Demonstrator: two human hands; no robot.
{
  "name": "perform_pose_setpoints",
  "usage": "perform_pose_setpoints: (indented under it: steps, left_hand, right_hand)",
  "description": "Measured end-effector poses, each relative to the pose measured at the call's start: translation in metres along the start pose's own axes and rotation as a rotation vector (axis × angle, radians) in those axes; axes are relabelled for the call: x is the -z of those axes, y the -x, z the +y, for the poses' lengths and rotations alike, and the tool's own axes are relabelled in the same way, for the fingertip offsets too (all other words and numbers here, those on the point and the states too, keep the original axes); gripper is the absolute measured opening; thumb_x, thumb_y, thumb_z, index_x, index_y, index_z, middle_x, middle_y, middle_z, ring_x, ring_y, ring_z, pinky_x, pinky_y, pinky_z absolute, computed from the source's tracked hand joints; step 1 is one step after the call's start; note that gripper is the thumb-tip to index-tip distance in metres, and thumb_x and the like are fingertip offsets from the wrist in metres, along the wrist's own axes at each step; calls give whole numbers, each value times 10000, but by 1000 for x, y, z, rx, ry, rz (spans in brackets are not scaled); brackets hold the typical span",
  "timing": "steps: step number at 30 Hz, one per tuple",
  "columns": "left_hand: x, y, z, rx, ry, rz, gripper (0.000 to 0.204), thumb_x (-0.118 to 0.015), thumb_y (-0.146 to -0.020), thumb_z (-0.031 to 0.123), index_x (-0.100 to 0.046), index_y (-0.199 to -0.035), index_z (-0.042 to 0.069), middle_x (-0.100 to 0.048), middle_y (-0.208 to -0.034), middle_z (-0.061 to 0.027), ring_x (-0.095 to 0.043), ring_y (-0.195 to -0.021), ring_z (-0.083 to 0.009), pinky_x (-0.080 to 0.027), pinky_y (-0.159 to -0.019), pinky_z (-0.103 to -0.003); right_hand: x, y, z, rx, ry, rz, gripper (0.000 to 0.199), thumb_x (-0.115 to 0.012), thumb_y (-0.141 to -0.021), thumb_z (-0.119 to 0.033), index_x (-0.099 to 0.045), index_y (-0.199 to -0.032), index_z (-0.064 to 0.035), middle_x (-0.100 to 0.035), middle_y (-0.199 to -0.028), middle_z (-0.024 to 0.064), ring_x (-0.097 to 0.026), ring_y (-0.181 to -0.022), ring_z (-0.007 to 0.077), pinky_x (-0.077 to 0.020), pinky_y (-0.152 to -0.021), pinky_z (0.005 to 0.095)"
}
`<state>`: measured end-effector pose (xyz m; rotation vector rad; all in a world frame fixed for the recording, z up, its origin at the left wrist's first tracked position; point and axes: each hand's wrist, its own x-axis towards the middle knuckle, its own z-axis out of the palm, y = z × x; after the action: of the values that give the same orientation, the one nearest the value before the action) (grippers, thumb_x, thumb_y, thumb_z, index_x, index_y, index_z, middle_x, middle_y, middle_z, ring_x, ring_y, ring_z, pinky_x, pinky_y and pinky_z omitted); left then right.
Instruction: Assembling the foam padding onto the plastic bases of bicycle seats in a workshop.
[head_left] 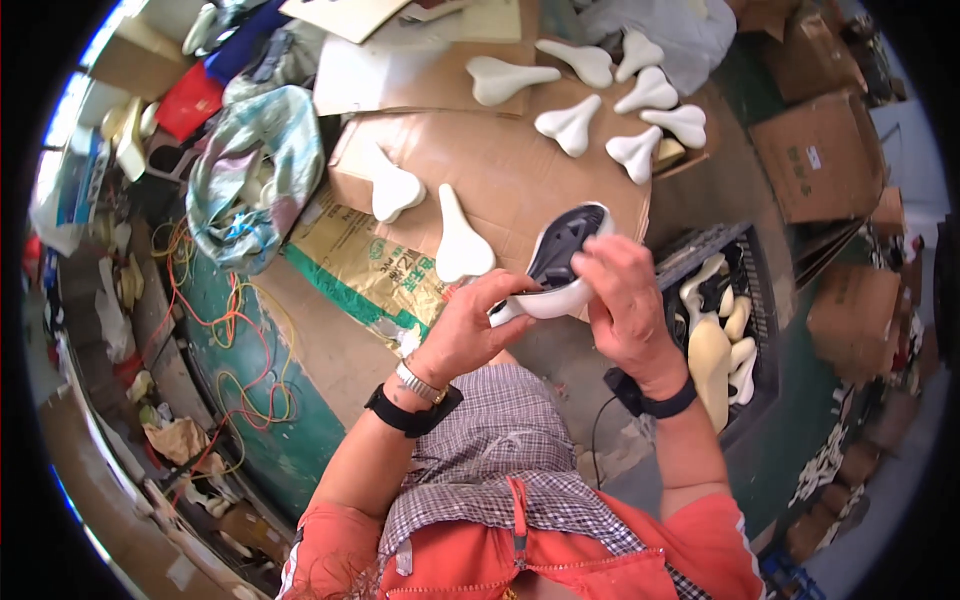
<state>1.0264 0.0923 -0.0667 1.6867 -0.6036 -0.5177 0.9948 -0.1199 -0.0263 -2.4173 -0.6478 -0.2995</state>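
A white bicycle saddle (562,297) is held up in front of me, its black underside facing me and its white cover curving around the rim. My left hand (470,322) grips the narrow nose end between thumb and fingers. At the wider part, my right hand (628,305) has its thumb against the near side and its bent fingers over the rim. Whether anything small sits under those fingers is hidden. Close beyond my left hand a white saddle (463,238) lies on the cardboard, with another saddle (396,188) to its left.
Several white saddles (570,125) lie across the cardboard sheet (420,145) at the far side. To my right stands a black crate (765,300) of white and cream saddle pieces. A striped sack (255,180) is at the left, near tangled hoses (235,310). Cardboard boxes (820,160) line the right.
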Motion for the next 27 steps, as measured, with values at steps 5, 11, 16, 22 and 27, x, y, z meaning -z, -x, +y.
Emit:
perform_pose_setpoints:
  steps: [5,11,16,22,27]
  left_hand:
    - [20,69,38,-66,-152,366,315,-701,-712,66,-568,-992,15,-590,-900,-134,-589,-820,-303,-477,-719,-348]
    - [42,144,66,-141,-360,518,310,-726,-694,34,-549,-949,27,-583,-969,-134,-598,-856,-276,-495,-719,-331]
    - [60,188,79,-176,-295,592,358,-728,-688,0,-541,-992,26,-524,-1107,-134,-574,-954,-242,-498,-792,-313]
    - [95,202,66,111,506,605,276,-698,-787,71,-528,-996,12,-583,-866,-34,-595,-811,-104,-507,-742,-240]
    - [114,206,77,259,56,573,257,-712,-783,83,-500,-911,15,-576,-736,-4,-538,-656,-43,-456,-566,-204]
  right_hand:
    - [-41,-3,-95,-509,-560,323,689,-663,-740,5,-328,-1342,-10,-440,-1269,157,-495,-1112,260,-456,-895,350]
    - [-79,-16,-166,-505,-1146,202,743,-680,-803,-70,-221,-1382,5,-442,-1267,128,-489,-1117,196,-459,-901,320]
    - [-90,-26,-200,-440,-1251,77,716,-660,-811,-31,-235,-1386,5,-455,-1266,123,-478,-1143,185,-453,-925,312]
    - [-94,-40,-220,-390,-1227,-119,666,-659,-808,-26,-299,-1368,-4,-475,-1254,111,-489,-1139,181,-455,-919,317]
    - [-98,-57,-217,-360,-1292,-207,660,-651,-793,-10,-313,-1360,-10,-497,-1226,103,-500,-1124,174,-462,-901,312]
